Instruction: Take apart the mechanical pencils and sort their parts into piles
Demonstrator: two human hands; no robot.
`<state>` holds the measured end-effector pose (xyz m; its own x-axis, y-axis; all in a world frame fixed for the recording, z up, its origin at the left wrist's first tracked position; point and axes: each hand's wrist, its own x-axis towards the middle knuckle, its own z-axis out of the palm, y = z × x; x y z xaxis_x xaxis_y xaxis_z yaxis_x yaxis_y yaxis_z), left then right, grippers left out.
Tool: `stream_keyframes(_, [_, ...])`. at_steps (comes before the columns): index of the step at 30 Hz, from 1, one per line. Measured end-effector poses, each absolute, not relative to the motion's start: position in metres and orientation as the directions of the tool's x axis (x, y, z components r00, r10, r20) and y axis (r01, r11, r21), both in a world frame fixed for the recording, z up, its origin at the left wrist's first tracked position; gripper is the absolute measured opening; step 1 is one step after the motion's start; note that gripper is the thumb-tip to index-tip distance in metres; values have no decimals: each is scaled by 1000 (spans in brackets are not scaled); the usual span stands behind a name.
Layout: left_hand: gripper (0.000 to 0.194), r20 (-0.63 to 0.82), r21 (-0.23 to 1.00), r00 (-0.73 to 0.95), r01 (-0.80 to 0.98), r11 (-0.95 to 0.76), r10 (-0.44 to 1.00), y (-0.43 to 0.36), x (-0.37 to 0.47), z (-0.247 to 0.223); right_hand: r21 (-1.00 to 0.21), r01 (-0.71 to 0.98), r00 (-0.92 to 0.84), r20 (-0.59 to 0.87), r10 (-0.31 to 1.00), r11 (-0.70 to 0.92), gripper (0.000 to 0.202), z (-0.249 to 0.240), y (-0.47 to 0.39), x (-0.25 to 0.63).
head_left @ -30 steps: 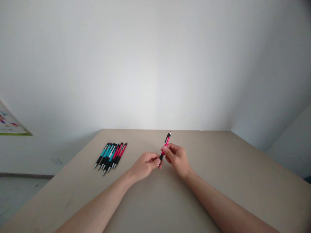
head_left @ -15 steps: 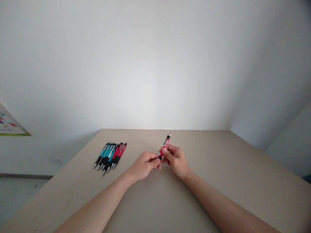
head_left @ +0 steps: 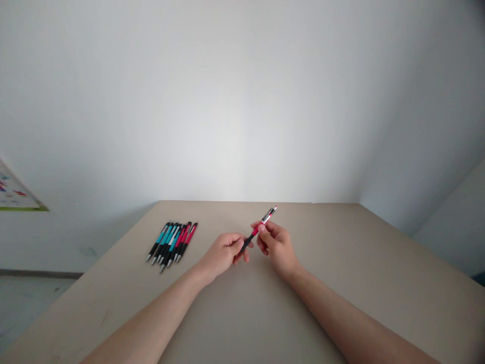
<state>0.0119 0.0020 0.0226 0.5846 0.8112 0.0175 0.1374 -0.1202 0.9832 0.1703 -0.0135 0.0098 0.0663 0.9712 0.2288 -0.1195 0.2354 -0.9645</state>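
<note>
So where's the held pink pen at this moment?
In the head view, near the middle: the pink pen is held by the left hand and right hand, right of the bunched pens.

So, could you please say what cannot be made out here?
Head view: the tip of the held pen, covered by the left grip.
Head view: the poster, cut off by the left edge.
Head view: the dark thing, cut off by the right edge.
Head view: any lettering on the pile of pens, too small.

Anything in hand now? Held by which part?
Yes, a slim red-and-black pen: left hand pinches its black grip near the lower end, right hand its red barrel.
</note>
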Motion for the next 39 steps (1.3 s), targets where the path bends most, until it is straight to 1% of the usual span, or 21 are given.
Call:
stream_keyframes(6, [34,-17,995,580,92,-44,815,3,10,20,-956,-167,90,228,970,240,41,10,-13,168])
stream_keyframes(10, [32,-26,994,587,101,-41,809,5,9,19,-947,-184,115,244,963,263,41,10,-13,167])
stream_keyframes(14, [29,-32,988,567,143,-60,823,5,7,21,-935,-204,194,251,948,289,39,10,-11,169])
stream_keyframes(17, [25,-29,968,531,225,-108,847,6,4,21,-927,-210,274,249,929,310,37,11,-10,170])
stream_keyframes(21, [19,38,928,496,305,-215,867,6,1,19,-914,-212,368,253,895,346,36,13,-10,171])
stream_keyframes(24, [18,75,892,504,353,-284,861,5,-1,20,-908,-212,399,256,880,361,36,14,-9,171])
stream_keyframes(30, [20,90,784,513,492,-378,854,3,-1,21,-912,-192,385,270,883,362,37,10,-7,172])
stream_keyframes(34, [20,116,731,567,508,-456,816,2,-1,22,-918,-173,369,275,888,356,36,10,-7,171])
stream_keyframes(39, [18,175,646,598,529,-550,782,-1,-2,28,-916,-189,358,270,894,353,37,11,-8,170])
